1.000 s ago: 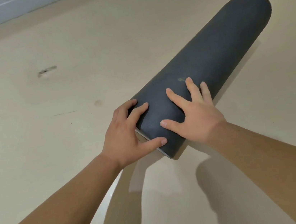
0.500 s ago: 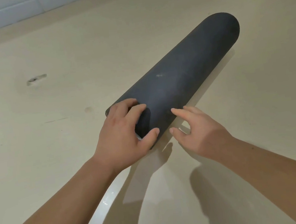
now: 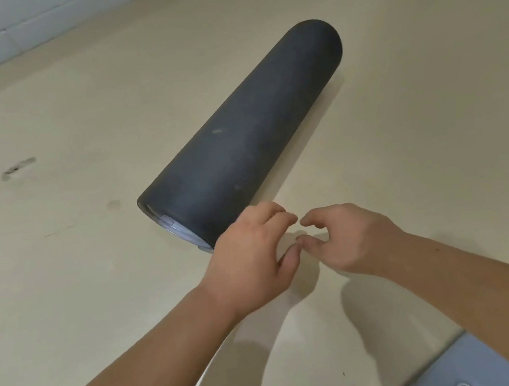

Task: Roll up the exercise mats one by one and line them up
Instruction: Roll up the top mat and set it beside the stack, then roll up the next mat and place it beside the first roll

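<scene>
Head view: no brand, label or readable writing can be made out, and no container is seen. A dark grey rolled mat [image 3: 249,135] is laid on a beige floor [image 3: 98,294], running diagonally from its near end at centre left to its far end at upper right. Pale inner layers are shown at the near end. The left hand [image 3: 249,258] is held at the near end's right corner, fingers loosely curled and empty; contact with the mat cannot be told. The right hand [image 3: 353,238] is kept just beside it above the floor, fingers bent, nothing grasped. A dark scuff [image 3: 18,167] is seen at left.
</scene>
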Available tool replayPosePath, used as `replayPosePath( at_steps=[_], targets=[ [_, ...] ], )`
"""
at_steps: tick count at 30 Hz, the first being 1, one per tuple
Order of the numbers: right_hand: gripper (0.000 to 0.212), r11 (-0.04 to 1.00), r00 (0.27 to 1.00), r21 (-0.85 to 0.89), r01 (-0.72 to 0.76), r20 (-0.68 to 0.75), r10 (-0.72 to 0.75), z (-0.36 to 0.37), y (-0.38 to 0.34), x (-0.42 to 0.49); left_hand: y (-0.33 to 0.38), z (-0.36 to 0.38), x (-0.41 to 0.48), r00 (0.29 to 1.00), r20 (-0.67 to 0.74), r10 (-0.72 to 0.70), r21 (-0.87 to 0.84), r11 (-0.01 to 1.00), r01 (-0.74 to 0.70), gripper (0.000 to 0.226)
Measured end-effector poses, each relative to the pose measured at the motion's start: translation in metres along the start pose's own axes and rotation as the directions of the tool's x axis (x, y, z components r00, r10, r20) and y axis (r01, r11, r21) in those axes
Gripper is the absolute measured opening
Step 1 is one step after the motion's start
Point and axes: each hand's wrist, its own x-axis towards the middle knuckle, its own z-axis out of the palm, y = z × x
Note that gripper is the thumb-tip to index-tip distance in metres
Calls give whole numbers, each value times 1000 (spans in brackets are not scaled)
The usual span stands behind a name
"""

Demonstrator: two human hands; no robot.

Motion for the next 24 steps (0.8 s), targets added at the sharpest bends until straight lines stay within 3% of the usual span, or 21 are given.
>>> replayPosePath(
  at_steps=[4,7,12,15,18,20,24],
  targets=[
    [51,991,992,-33,-127,22,128,2,79,-57,67,55,5,962,259,90,-64,995,-76,38],
    [53,962,960,-59,-268,69,271,12,158,-124,138,98,5,879,435,197,-92,980,-174,42],
    [56,876,870,42,-480,149,470,36,271,-256,263,166,-15,651,642,406,-179,904,-387,51],
    [53,834,834,81,-545,153,530,56,315,-336,320,200,-44,489,736,468,-205,843,-498,70],
    [46,781,805,195,-594,163,571,89,340,-408,347,231,-97,282,818,502,-169,678,-715,102],
    [43,731,784,289,-619,158,601,117,352,-443,352,242,-126,178,811,558,-179,526,-831,106],
    [39,651,767,449,-613,140,626,174,358,-475,351,245,-127,58,801,595,-176,327,-929,108]
  ],
)
